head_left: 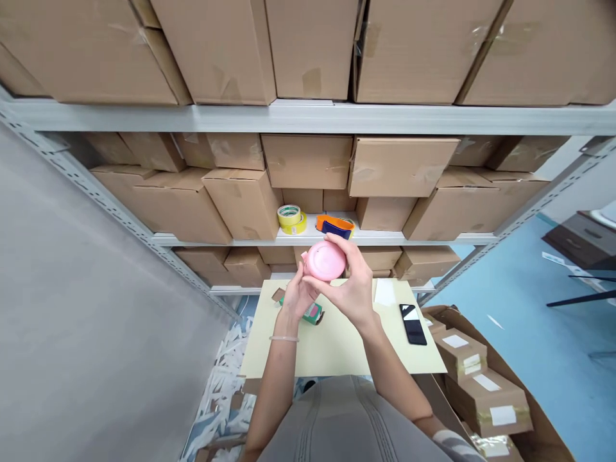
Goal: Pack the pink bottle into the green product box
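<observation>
Hands clasped rnd pink case

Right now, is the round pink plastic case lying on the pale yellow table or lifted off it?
Lifted off: left hand and right hand grip the round pink plastic case above the pale yellow table.

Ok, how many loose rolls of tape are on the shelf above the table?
2: stacked on the shelf, the upper roll resting on the lower roll, left of the orange dispenser. Another may be hidden in it.
</observation>
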`<state>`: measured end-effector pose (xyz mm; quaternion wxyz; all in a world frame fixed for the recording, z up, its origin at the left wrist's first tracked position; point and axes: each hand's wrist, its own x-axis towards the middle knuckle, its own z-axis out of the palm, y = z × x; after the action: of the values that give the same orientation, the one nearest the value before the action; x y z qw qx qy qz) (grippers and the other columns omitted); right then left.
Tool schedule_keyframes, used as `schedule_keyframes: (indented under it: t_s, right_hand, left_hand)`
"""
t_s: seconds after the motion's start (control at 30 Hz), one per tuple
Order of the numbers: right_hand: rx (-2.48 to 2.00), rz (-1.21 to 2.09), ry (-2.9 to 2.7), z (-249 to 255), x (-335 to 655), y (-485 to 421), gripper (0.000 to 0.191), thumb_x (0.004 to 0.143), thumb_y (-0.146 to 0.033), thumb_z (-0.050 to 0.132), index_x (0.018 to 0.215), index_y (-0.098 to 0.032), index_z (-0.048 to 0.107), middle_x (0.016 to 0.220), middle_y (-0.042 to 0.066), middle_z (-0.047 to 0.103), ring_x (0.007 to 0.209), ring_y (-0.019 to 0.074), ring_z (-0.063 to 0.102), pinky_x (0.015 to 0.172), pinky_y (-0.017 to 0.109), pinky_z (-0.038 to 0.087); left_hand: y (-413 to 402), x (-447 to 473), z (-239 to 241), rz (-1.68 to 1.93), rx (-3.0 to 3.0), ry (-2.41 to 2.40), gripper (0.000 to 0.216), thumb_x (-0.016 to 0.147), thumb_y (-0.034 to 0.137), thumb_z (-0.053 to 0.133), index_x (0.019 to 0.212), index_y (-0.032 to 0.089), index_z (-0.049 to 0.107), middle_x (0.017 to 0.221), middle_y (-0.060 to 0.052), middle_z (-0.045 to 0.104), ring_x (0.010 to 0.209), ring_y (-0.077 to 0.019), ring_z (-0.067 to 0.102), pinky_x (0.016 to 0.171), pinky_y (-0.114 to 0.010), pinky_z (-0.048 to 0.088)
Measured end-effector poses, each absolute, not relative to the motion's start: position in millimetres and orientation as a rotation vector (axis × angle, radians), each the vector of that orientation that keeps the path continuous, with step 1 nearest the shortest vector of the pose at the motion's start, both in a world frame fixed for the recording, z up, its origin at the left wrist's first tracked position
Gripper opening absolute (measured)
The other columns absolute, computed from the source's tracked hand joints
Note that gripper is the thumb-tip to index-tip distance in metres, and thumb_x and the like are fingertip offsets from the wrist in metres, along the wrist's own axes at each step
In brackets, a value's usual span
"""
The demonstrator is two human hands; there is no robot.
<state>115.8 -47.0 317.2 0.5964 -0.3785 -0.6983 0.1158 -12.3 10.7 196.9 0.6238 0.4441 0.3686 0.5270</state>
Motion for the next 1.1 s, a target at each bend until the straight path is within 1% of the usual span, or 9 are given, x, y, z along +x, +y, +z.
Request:
schedule_keyframes:
  t_s: [0.17,0.27,0.37,0.43,0.53,0.67,0.8,0.97,1.1]
  right_hand:
    - [-0.962,0.205,-1.608,310.9,126.8,-47.5,0.071,0.077,-0.048,0.074,0.140,-0.030,0.046,0.133,0.007,0.058,0.125,0.0301,0.052,0.107,0.051,0.042]
    - [-1.087,0.351,-1.516,297.3,145.3,-40.0,0.070,0.085,-0.053,0.063,0.145,-0.029,0.040,0.134,0.009,0.057,0.122,0.0302,0.055,0.102,0.049,0.046]
    - [-1.147,0.735,-1.355,274.4,163.7,-26.2,0.067,0.090,-0.062,0.049,0.146,-0.027,0.039,0.112,0.008,0.066,0.086,0.0215,0.067,0.070,0.033,0.055]
    - [-1.108,1.077,-1.195,259.2,171.4,-17.6,0.069,0.088,-0.070,0.042,0.141,-0.027,0.043,0.094,0.004,0.067,0.055,0.0134,0.058,0.045,0.025,0.044]
    - [-1.044,1.451,-0.937,244.6,176.4,-10.6,0.070,0.081,-0.078,0.045,0.122,-0.023,0.058,0.073,0.000,0.062,0.040,0.0086,0.043,0.034,0.021,0.024]
    - [-1.023,1.436,-0.798,240.0,179.9,-9.7,0.051,0.077,-0.069,0.059,0.097,-0.022,0.062,0.070,-0.001,0.057,0.043,0.0076,0.042,0.036,0.020,0.020]
    - [-0.942,1.159,-0.909,241.5,186.3,-11.1,0.036,0.079,-0.053,0.060,0.106,-0.029,0.057,0.090,-0.001,0.060,0.063,0.0120,0.054,0.047,0.020,0.035]
    - [-0.939,0.775,-1.113,243.0,192.0,-19.1,0.041,0.081,-0.049,0.056,0.116,-0.027,0.052,0.107,0.004,0.060,0.096,0.0225,0.060,0.079,0.034,0.048]
    - [-0.946,0.550,-1.232,247.8,192.8,-31.0,0.040,0.083,-0.047,0.055,0.116,-0.024,0.051,0.115,0.008,0.058,0.106,0.0261,0.058,0.092,0.042,0.046]
  left_hand:
    - [8.8,-17.6,196.0,1.164,1.025,0.844,0.063,0.094,0.065,0.030,0.148,0.032,0.038,0.132,-0.008,0.062,0.116,-0.0255,0.062,0.092,-0.046,0.056]
    - [6.3,-27.9,208.2,1.248,0.987,0.857,0.063,0.092,0.061,0.044,0.148,0.034,0.034,0.139,-0.008,0.057,0.115,-0.0252,0.063,0.090,-0.044,0.057]
    - [-1.0,-39.7,228.8,1.443,1.095,0.934,0.058,0.087,0.051,0.061,0.139,0.028,0.048,0.147,-0.008,0.049,0.122,-0.0254,0.058,0.095,-0.038,0.054]
    - [-8.2,-45.9,242.6,1.511,1.279,0.975,0.057,0.084,0.046,0.066,0.135,0.025,0.052,0.145,-0.009,0.050,0.127,-0.0255,0.054,0.100,-0.035,0.050]
    - [-16.8,-49.3,255.1,1.414,1.581,0.947,0.061,0.081,0.043,0.071,0.136,0.024,0.051,0.143,-0.011,0.052,0.129,-0.0267,0.051,0.105,-0.037,0.046]
    - [-15.3,-45.3,252.2,1.340,1.687,0.880,0.080,0.077,0.050,0.073,0.146,0.029,0.039,0.155,-0.012,0.037,0.140,-0.0289,0.039,0.112,-0.040,0.039]
    - [-10.1,-46.6,243.4,1.219,1.616,0.813,0.109,0.067,0.066,0.073,0.155,0.032,0.018,0.162,-0.014,0.022,0.138,-0.0306,0.042,0.107,-0.039,0.043]
    - [-13.9,-49.3,239.4,0.988,1.408,0.805,0.089,0.083,0.080,0.027,0.152,0.024,0.028,0.125,-0.017,0.062,0.085,-0.0202,0.065,0.072,-0.035,0.054]
    - [-12.8,-40.4,238.0,0.986,1.331,0.919,0.087,0.084,0.079,0.020,0.141,0.017,0.042,0.083,-0.007,0.065,0.062,-0.0146,0.057,0.054,-0.028,0.045]
